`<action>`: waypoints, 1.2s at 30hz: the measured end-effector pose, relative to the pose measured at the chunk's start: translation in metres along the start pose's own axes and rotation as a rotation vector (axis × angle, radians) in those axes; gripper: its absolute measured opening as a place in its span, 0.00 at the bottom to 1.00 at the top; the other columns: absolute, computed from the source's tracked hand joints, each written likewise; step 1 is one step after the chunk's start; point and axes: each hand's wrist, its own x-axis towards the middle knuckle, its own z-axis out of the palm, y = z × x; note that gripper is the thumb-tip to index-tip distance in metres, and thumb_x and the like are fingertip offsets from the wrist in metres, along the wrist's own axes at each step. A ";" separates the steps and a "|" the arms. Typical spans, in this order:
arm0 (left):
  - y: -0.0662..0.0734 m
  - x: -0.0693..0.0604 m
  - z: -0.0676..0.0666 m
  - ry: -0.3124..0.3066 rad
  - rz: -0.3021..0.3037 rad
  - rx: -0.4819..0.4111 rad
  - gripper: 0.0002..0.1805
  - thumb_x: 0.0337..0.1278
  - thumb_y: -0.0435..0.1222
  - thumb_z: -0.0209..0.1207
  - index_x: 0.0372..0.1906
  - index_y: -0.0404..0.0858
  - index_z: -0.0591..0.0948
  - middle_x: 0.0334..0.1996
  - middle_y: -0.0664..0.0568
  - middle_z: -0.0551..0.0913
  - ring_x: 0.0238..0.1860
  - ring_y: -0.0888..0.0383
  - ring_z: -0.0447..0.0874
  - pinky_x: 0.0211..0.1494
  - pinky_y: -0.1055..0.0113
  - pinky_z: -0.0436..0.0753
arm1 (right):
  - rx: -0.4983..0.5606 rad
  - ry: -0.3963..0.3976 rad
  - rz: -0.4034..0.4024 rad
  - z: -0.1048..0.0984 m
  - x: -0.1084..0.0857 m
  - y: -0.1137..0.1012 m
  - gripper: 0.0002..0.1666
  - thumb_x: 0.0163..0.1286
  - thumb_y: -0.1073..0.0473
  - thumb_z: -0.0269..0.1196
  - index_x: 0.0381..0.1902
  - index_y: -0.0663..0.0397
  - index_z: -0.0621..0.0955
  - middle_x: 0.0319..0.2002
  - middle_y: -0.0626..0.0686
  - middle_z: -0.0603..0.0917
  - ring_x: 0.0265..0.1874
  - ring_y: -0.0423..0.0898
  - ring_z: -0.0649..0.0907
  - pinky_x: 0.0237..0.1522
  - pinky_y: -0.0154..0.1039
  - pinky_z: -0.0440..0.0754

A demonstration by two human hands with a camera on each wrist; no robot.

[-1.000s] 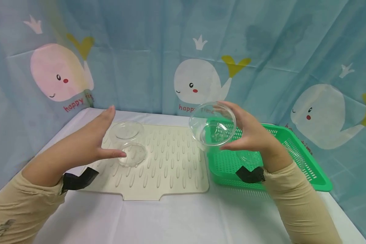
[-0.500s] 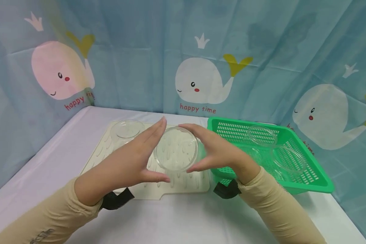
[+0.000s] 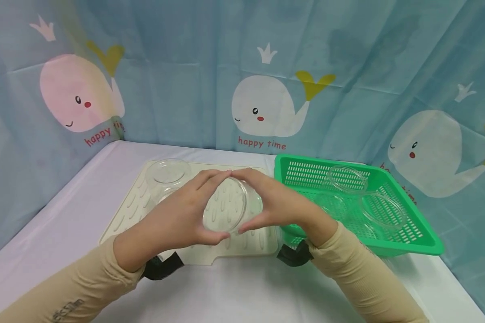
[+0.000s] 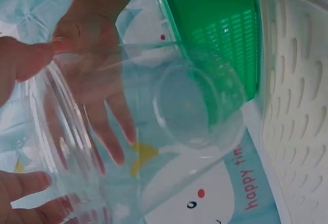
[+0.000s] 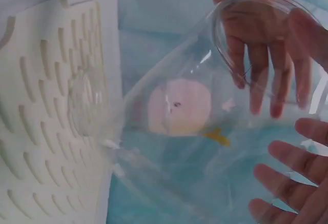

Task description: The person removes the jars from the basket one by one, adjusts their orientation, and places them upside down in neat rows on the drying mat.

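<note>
One printed whale [image 3: 58, 87] at far left bears "happy ti", the rest lost in a fold; lettering on the left sleeve [image 3: 68, 309] is too blurred to read. One clear standing cup [image 3: 169, 172] sits on one cream mat [image 3: 250, 242]. Left hand [image 3: 179, 215] and right hand [image 3: 280, 202] curve together round one clear held cup [image 3: 225, 206] over the mat — fingertips meeting at its far side. A middle whale [image 3: 258, 101] reads "happy time". One green basket [image 3: 426, 244] contains at least two clear cups [image 3: 381, 208]; a third whale [image 3: 428, 148] plainly shows only "ha".
</note>
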 end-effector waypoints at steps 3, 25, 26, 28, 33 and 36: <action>-0.005 0.000 -0.004 0.070 -0.016 -0.040 0.56 0.29 0.50 0.72 0.68 0.39 0.56 0.61 0.50 0.63 0.60 0.56 0.65 0.57 0.59 0.73 | 0.003 0.086 0.016 -0.007 -0.003 0.003 0.54 0.44 0.47 0.75 0.66 0.49 0.61 0.62 0.46 0.66 0.61 0.42 0.66 0.62 0.43 0.66; -0.020 -0.008 -0.017 0.330 -0.188 -1.125 0.43 0.50 0.31 0.60 0.68 0.41 0.49 0.66 0.47 0.54 0.69 0.50 0.51 0.67 0.64 0.58 | 0.727 0.231 0.083 -0.012 -0.010 0.019 0.62 0.54 0.35 0.63 0.72 0.47 0.41 0.69 0.60 0.54 0.65 0.58 0.62 0.63 0.55 0.60; -0.019 -0.008 -0.016 0.319 -0.184 -1.139 0.42 0.52 0.34 0.60 0.68 0.41 0.49 0.67 0.47 0.53 0.69 0.50 0.50 0.67 0.61 0.56 | 0.741 0.222 0.055 -0.011 -0.009 0.020 0.61 0.54 0.35 0.63 0.72 0.48 0.41 0.69 0.61 0.54 0.65 0.59 0.62 0.63 0.55 0.60; -0.019 -0.008 -0.014 0.282 -0.190 -1.143 0.42 0.54 0.39 0.60 0.68 0.42 0.47 0.68 0.47 0.53 0.70 0.49 0.49 0.67 0.57 0.53 | 0.752 0.221 0.016 -0.009 -0.008 0.019 0.60 0.54 0.34 0.62 0.72 0.50 0.43 0.68 0.63 0.56 0.64 0.59 0.64 0.61 0.56 0.62; -0.021 -0.009 -0.010 0.196 -0.227 -1.140 0.44 0.57 0.40 0.57 0.70 0.42 0.43 0.70 0.46 0.47 0.70 0.46 0.45 0.67 0.46 0.46 | 0.747 0.278 0.006 -0.006 -0.005 0.018 0.60 0.53 0.33 0.62 0.71 0.58 0.49 0.66 0.63 0.59 0.61 0.59 0.69 0.60 0.59 0.62; -0.023 -0.010 -0.006 0.139 -0.259 -1.117 0.45 0.58 0.38 0.56 0.71 0.43 0.40 0.71 0.45 0.43 0.71 0.46 0.42 0.67 0.47 0.45 | 0.785 0.333 -0.006 -0.005 -0.003 0.015 0.60 0.54 0.34 0.62 0.70 0.62 0.50 0.67 0.62 0.57 0.62 0.61 0.66 0.62 0.59 0.59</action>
